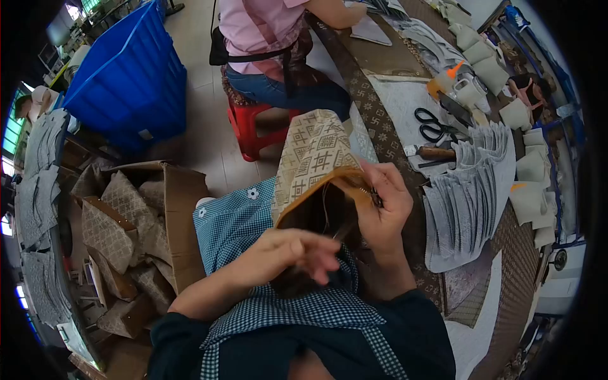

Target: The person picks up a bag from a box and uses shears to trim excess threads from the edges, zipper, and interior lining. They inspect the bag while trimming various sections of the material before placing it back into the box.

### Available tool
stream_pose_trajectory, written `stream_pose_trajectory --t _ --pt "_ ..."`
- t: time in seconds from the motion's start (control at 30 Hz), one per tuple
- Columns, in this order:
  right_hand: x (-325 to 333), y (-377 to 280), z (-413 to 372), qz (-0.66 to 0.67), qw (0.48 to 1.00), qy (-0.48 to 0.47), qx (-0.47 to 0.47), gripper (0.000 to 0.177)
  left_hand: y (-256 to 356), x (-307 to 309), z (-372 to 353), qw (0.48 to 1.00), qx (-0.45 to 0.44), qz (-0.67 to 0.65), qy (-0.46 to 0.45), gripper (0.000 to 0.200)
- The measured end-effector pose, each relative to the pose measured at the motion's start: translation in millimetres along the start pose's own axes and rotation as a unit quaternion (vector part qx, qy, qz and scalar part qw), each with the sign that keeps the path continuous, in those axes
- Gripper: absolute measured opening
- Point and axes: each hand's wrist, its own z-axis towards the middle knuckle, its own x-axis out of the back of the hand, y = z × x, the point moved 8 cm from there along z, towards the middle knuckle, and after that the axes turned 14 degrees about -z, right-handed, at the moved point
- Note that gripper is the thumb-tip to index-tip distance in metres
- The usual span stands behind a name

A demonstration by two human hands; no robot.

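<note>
A beige bag (310, 152) with a brown geometric pattern lies across my lap, its mouth turned toward me. Its edge is tan and its inside dark, with a loose thread hanging in the opening. My right hand (387, 206) is closed on the bag's right edge, beside a small dark metallic part. In front of the opening, my left hand (297, 250) is smeared by motion, and I cannot tell if its fingers hold anything. Under the bag is a blue checked apron (231, 221) with white flowers.
Black scissors (434, 126), a wooden-handled brush (434, 153), an orange-tipped bottle (443, 81) and stacked grey pieces (465, 190) lie on the right table. A cardboard box (183, 218) of patterned bags stands left. Ahead, a person (266, 38) sits on a red stool (244, 130) near a blue bin (130, 82).
</note>
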Motion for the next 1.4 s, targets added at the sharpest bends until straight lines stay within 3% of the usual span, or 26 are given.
stream_pose_trajectory --t 0.03,0.07,0.1,0.13,0.17,0.27,0.37,0.4,0.6,0.7,0.8,0.93,1.03,1.2,1.33,1.4 --pt "4 0 0 -0.007 1.0 -0.005 0.0 0.044 7 -8 -12 0.992 0.017 0.125 -0.023 0.05" --pt "5 0 -1 -0.012 1.0 -0.012 0.0 0.045 29 -12 -18 0.979 -0.062 0.194 0.016 0.036" --pt "0 -1 -4 -0.008 1.0 -0.025 0.0 0.045 52 -13 -22 0.925 -0.181 0.331 0.052 0.03" --pt "-8 -2 -7 -0.002 0.999 -0.04 0.003 0.044 75 -18 -28 0.834 -0.295 0.458 0.089 0.026" --pt "-16 -5 -8 0.007 0.998 -0.054 0.009 0.044 87 -14 -27 0.759 -0.331 0.543 0.139 0.034" --pt "-47 -12 -21 0.075 0.996 -0.02 0.034 0.042 95 7 -13 0.706 -0.294 0.615 0.191 0.052" --pt "-81 -20 -27 0.131 0.989 0.018 0.062 0.042 82 40 -23 0.699 -0.292 0.606 0.243 0.055" --pt "-90 -25 -23 0.121 0.989 0.03 0.083 0.042 85 39 -30 0.668 -0.294 0.626 0.274 0.057" --pt "-138 -30 -7 0.143 0.976 0.037 0.162 0.043 101 49 -54 0.554 -0.414 0.652 0.31 0.056" --pt "-164 2 -23 0.133 0.982 -0.005 0.136 0.043 83 94 -52 0.594 -0.376 0.63 0.33 0.056" --pt "-169 11 -58 0.163 0.982 -0.08 0.048 0.047 49 110 -61 0.647 -0.323 0.589 0.36 0.056" --pt "-168 8 -67 0.14 0.979 -0.145 -0.021 0.04 39 111 -72 0.653 -0.309 0.574 0.386 0.056" --pt "-176 16 -58 0.128 0.979 -0.15 -0.05 0.042 46 118 -62 0.686 -0.269 0.555 0.386 0.057" --pt "-179 28 -53 0.113 0.977 -0.179 -0.033 0.048 60 106 -57 0.691 -0.275 0.578 0.337 0.054" --pt "-183 26 -53 0.153 0.962 -0.221 -0.054 0.05 69 114 -60 0.719 -0.284 0.484 0.409 0.034" --pt "-184 27 -53 0.18 0.95 -0.245 -0.075 0.051 75 113 -58 0.741 -0.29 0.455 0.399 0.024"
